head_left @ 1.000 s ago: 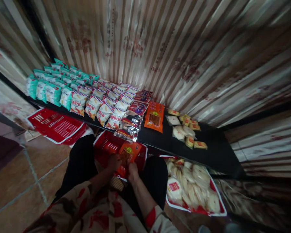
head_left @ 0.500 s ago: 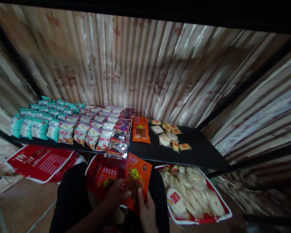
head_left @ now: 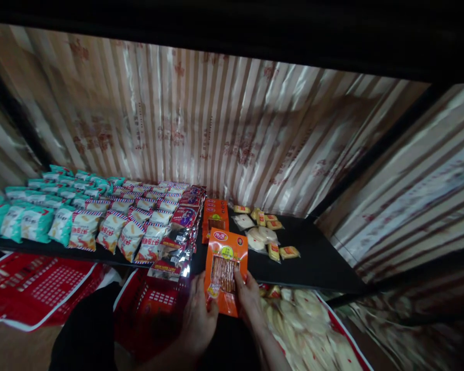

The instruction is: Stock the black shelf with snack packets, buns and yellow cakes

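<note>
Between my two hands is an orange snack packet (head_left: 226,268) with a clear window showing brown strips. My left hand (head_left: 199,312) grips its left edge, thumb near the lower corner. On the right edge my right hand (head_left: 249,299) is closed, with its thumb over the front. The packet is tilted up at the front of the black shelf (head_left: 313,263). Just behind it, another orange packet (head_left: 215,216) lies on the shelf, its lower part covered by the held one. Dark red packets (head_left: 183,221) stand in a column to the left.
White-and-red snack bags (head_left: 114,229) and teal bags (head_left: 36,224) fill the shelf's left side. Small yellow packs (head_left: 290,252) and round white packs (head_left: 257,237) lie to the right. Below are red baskets (head_left: 62,288), one filled with round white packs (head_left: 309,330). A black beam (head_left: 232,36) runs overhead.
The held orange packet has moved up and forward from over my lap to the shelf's front edge. My left hand has come from beside the basket onto the packet's left edge.
</note>
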